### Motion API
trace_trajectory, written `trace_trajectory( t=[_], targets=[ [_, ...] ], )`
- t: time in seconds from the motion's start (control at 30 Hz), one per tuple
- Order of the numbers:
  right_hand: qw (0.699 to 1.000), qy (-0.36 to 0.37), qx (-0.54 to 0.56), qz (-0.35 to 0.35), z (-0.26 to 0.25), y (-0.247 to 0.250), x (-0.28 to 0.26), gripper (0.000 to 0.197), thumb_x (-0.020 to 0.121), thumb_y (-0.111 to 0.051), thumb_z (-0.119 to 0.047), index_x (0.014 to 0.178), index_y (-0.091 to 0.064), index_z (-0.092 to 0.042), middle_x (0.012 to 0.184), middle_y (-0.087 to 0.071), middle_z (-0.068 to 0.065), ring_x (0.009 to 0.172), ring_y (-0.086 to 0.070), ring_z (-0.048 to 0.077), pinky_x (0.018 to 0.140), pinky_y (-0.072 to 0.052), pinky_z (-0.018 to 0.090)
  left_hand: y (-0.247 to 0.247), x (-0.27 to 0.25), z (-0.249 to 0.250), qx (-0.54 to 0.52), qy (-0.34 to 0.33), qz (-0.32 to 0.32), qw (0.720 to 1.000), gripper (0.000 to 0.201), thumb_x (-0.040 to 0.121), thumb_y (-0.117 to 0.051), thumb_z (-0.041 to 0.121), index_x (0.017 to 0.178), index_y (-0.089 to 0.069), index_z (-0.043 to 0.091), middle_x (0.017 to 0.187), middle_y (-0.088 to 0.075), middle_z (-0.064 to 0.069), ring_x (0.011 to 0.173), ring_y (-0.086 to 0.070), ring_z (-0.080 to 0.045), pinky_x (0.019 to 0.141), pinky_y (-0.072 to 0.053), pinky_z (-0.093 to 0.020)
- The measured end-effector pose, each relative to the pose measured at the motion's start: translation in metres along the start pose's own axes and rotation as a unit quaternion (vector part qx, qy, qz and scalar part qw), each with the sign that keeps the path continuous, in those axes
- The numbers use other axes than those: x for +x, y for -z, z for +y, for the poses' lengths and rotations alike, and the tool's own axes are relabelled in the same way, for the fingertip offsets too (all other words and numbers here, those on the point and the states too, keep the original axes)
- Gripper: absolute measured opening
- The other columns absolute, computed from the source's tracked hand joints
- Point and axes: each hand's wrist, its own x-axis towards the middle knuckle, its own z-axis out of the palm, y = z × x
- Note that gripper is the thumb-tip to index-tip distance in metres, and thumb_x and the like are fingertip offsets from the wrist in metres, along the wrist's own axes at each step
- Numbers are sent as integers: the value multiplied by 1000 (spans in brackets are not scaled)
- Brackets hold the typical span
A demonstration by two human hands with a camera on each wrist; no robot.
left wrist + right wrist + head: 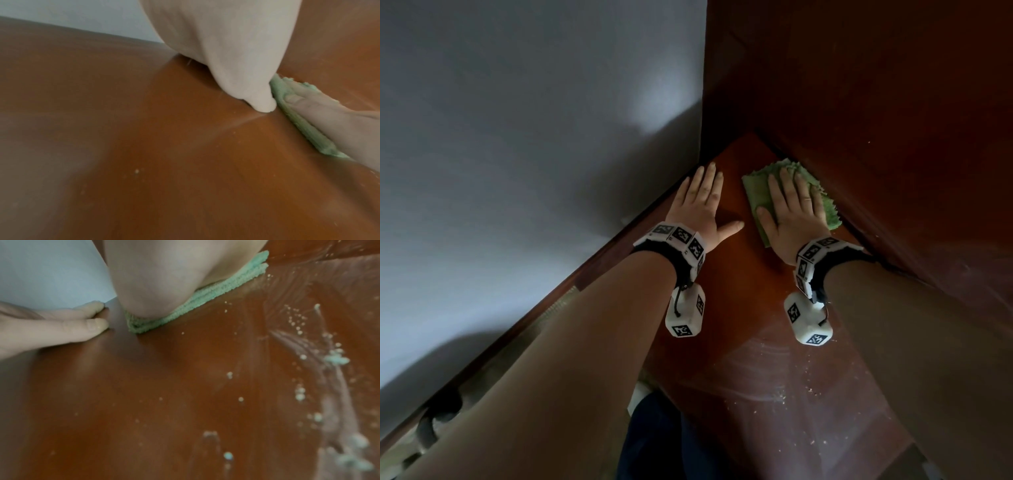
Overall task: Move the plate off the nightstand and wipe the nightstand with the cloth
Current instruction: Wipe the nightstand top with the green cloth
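The cloth (758, 192), green and folded, is pressed flat on the nightstand (753, 284) at its far corner, tight against the dark wooden panel (893, 120) along the right edge. It is covered by the right hand (792, 209), fingers straight and slightly spread, palm down; nothing is gripped. The left hand (702, 202) is laid flat on bare wood just beside it, near the far left edge by the grey wall (534, 120), fingers extended, thumb out toward the cloth. No plate is seen in any view, so it is judged already moved off; its place cannot be told.

The wiping step is judged under way. Pale crumbs (298, 327) and whitish smears are left toward the near right part of the top. The cloth would best be drawn from the corner toward the near edge in overlapping passes, with even palm pressure, so that crumbs are gathered, not scattered. The left hand is best kept as a brace, clear of the path.

The top is glossy reddish-brown wood, smooth and reflective. The cloth is nubby microfibre, stacked in several layers, with a ragged edge.
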Motion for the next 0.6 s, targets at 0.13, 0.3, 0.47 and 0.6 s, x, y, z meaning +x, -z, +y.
trace_trajectory(
  t=[0.13,0.3,0.47,0.6],
  targets=[
    [1000,-11,12,4,-1,-2,-3,61,98,-9,-50,150,11,-25,159,16,-4,146,18,17,117,13,40,2,-3,1,-4,8,-3,1000,92,88,-20,72,150,18,15,157,27,-1,147,21,-16,120,10,-35],
    [999,-37,22,21,7,-11,-17,61,98,-9,-49,150,10,-24,159,15,-4,146,16,18,118,11,41,2,-7,8,-11,32,-11,999,89,89,-19,70,150,17,16,158,25,-1,147,20,-18,120,9,-37],
    [998,-55,27,19,25,-20,-32,61,98,-8,-50,150,12,-25,159,17,-5,146,15,18,119,9,41,0,-9,11,-28,42,-21,998,102,82,-27,77,150,19,17,156,29,0,146,23,-18,120,9,-40],
    [996,-72,42,28,32,-27,-44,61,98,-10,-49,150,11,-25,159,15,-5,147,14,18,119,10,41,-1,-12,16,-37,46,-21,998,112,75,-34,82,150,19,18,156,29,0,146,23,-19,120,9,-42]
  ],
)
